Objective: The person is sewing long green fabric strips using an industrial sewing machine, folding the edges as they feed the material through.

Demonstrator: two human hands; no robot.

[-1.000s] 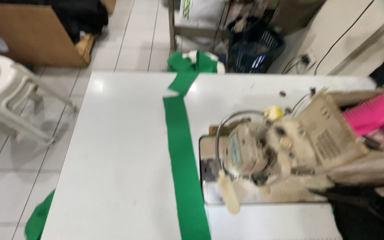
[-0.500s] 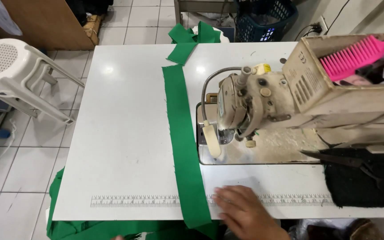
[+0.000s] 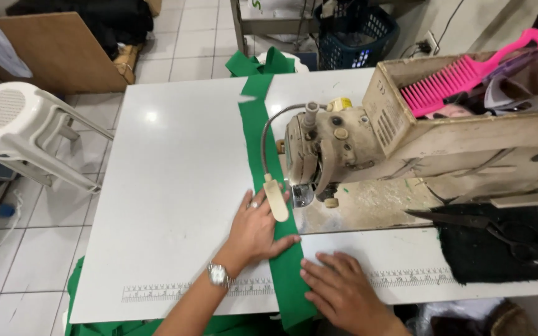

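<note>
**Two flat hands on one green strip**

Head view: both hands lie with open palms on a long green fabric strip (image 3: 258,143), which runs along the white surface (image 3: 175,186) from its far edge, past the sewing machine (image 3: 325,149), to the near edge, where it hangs over. The left hand (image 3: 258,229) presses the strip's left side with fingers spread, so its grip is wide and closes on nothing; a wristwatch (image 3: 219,274) sits on that arm. The right hand (image 3: 337,283) lies flat just to the right of the strip, fingertips at its edge, also holding nothing. Just beyond the left hand are the lamp head on its bendable neck (image 3: 275,198) and the presser foot. Well to the right of the right hand lie black scissors (image 3: 487,227) on a dark cloth.

The strip looks light, soft and limp; I judge it slides easily on the smooth surface, so flat palms near both edges control it better than a pinch.
</note>
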